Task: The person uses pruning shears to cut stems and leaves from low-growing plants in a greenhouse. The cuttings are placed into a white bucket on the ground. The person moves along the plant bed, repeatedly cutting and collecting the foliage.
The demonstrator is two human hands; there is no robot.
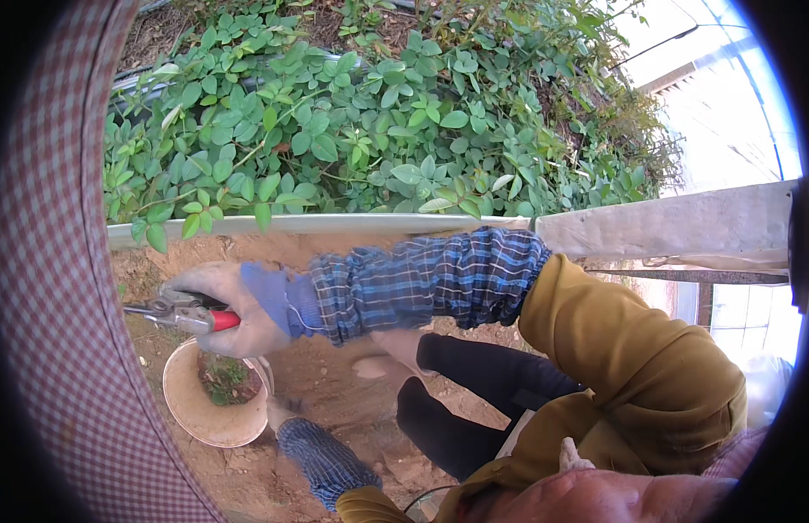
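Observation:
In the head view my right hand [237, 310], in a pale work glove with a blue cuff, is closed around pruning shears [192, 317] with a red handle. Their blades point left and partly run behind the checked cloth edge. Below that hand stands a white bucket [215, 418], tilted towards the camera, with green leafy cuttings [231, 379] at its bottom. My left hand [278, 413] grips the bucket's right side at the rim, its fingers mostly hidden and blurred. Blue plaid sleeve covers [391, 287] are on both forearms.
Dense green leafy plants [378, 137] overhang the pale edging [352, 223] of a raised bed. Bare reddish soil [339, 425] lies below it, under my dark-clad legs [456, 418]. Red-and-white checked cloth [71, 261] blocks the left side. Translucent sheeting [718, 131] hangs at right.

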